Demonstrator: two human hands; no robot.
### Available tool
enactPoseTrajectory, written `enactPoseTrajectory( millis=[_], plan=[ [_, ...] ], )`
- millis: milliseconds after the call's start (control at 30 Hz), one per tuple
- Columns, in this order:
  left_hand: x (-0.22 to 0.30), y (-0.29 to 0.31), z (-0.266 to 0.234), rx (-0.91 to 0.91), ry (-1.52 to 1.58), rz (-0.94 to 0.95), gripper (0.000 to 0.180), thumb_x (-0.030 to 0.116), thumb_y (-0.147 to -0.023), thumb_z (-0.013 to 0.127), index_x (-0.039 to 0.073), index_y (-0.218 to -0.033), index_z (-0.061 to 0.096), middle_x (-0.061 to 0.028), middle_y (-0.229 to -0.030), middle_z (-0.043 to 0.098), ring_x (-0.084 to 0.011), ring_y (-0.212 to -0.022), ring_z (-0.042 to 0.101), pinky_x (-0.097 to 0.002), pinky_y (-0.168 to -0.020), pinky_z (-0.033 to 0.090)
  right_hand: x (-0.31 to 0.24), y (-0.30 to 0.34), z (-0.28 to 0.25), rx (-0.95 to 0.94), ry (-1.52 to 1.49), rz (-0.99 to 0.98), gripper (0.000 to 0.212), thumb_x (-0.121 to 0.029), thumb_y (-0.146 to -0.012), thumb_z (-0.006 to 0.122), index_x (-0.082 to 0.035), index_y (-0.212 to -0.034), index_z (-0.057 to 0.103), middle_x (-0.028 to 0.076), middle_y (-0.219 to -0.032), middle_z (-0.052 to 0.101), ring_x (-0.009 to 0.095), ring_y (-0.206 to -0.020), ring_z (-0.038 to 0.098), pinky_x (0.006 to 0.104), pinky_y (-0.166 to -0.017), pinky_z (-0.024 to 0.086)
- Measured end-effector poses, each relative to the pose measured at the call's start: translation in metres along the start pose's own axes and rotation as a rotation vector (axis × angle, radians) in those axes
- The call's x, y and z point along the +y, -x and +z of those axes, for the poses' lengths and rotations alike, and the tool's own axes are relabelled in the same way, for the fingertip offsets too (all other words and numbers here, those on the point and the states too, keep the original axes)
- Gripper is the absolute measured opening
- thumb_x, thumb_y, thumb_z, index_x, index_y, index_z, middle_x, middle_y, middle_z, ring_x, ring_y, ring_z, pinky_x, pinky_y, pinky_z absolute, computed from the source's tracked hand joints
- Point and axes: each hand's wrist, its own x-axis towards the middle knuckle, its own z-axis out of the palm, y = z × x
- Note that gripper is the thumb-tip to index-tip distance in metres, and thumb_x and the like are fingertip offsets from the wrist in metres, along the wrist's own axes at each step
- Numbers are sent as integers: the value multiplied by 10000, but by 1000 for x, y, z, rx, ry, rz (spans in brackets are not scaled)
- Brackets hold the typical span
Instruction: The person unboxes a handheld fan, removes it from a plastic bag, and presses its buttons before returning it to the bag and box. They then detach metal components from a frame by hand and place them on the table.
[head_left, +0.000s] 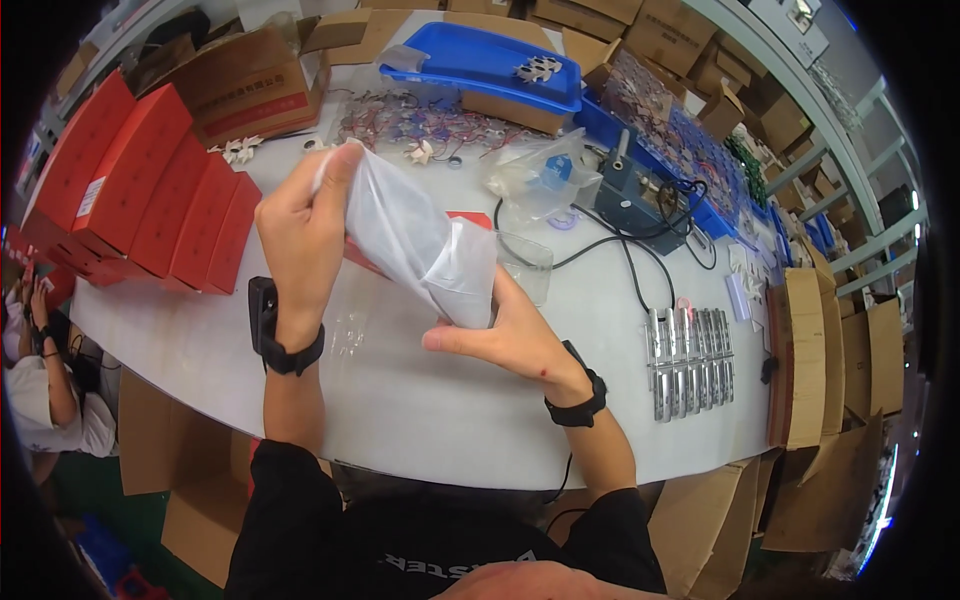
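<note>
Above the white table, both my hands hold a translucent white plastic bag (400, 225) stretched slantwise between them. My left hand (312, 205) pinches its upper left end between thumb and fingers. Around the lower right end my right hand (505, 335) is closed, thumb in front and fingers hidden behind the bag. Whatever is inside the bag cannot be made out. Behind the bag, parts of a red box (470, 218) show. Beside it lies a clear plastic tray (528, 270).
Red boxes (150, 190) stand in a row at the left. Far back sits a blue tray (480, 60); wired parts (420, 125) lie before it. A dark blue machine (640, 195) with black cables and a row of metal cylinders (690, 362) occupy the right. Cardboard boxes (800, 360) flank the table.
</note>
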Motion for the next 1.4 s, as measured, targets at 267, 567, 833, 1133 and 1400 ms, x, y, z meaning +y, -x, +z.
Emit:
enactPoseTrajectory(
  millis=[267, 567, 833, 1133, 1400],
  plan=[
    [-23, -17, 6, 64, 932, -491, 431, 360, -1041, 551, -22, -1213, 649, -40, -995, 695, -132, -878, 651, -273, -782, 511, 6, 2, 15, -248, -135, -32, 823, -226, -811, 830, -17, -1468, 380, 133, -1138, 629, 179, -912, 641, 340, -823, 527],
    [-9, -16, 24, -307, 244, 517, 336, 256, -1027, 523, 9, -1225, 636, -71, -1183, 646, -167, -1030, 637, -283, -918, 498, 21, 5, 1, -213, -561, 94, 638, -344, -967, 641, 10, -1433, 387, 147, -1128, 611, 224, -871, 641, 315, -706, 534],
    [-11, 6, 35, -414, 698, -257, 293, 247, -1032, 525, 11, -1011, 698, -54, -978, 690, -100, -895, 648, -240, -784, 504, 12, 11, 11, -188, -441, 72, 593, -310, -991, 612, 27, -1413, 367, 136, -1184, 571, 200, -816, 625, 314, -674, 531],
    [22, 9, 30, -292, 724, -375, 405, 326, -1046, 492, -2, -910, 687, -82, -898, 703, -113, -786, 660, -245, -712, 516, 2, 11, 30, -8, -213, 78, 509, -176, -952, 610, 23, -1368, 397, 123, -1002, 593, 179, -698, 588, 322, -636, 511],
    [18, 6, 19, -366, 781, -437, 462, 384, -1037, 494, -1, -865, 685, -115, -867, 720, -144, -754, 684, -261, -672, 537, 9, 14, 33, -214, -420, 94, 493, -124, -904, 663, 19, -1318, 435, 103, -782, 579, 171, -660, 579, 306, -583, 470]
  ],
)
